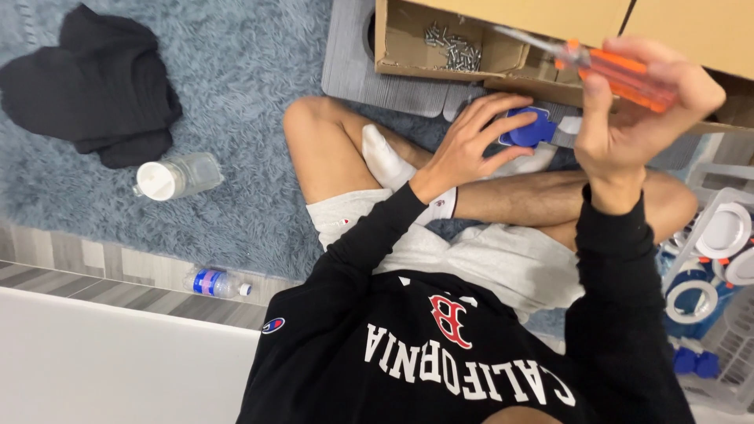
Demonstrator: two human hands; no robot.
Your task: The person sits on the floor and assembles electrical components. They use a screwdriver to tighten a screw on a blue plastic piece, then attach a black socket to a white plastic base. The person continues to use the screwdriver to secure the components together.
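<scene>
Right hand (628,118) clamped around orange screwdriver (620,74), raised over the lap; left hand (471,141) fingers closed on blue plastic part (528,129); cardboard box (408,47) of screws (455,47) just beyond.

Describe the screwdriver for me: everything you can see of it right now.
The screwdriver has a translucent orange plastic handle and a thin metal shaft that looks blurred. It lies nearly level, slightly tilted, shaft pointing left toward the cardboard box holding loose screws. The right hand grips the handle, fingers wrapped over its far end, raised above the lap. Its tip cannot be made out, and touches nothing visible.
</scene>
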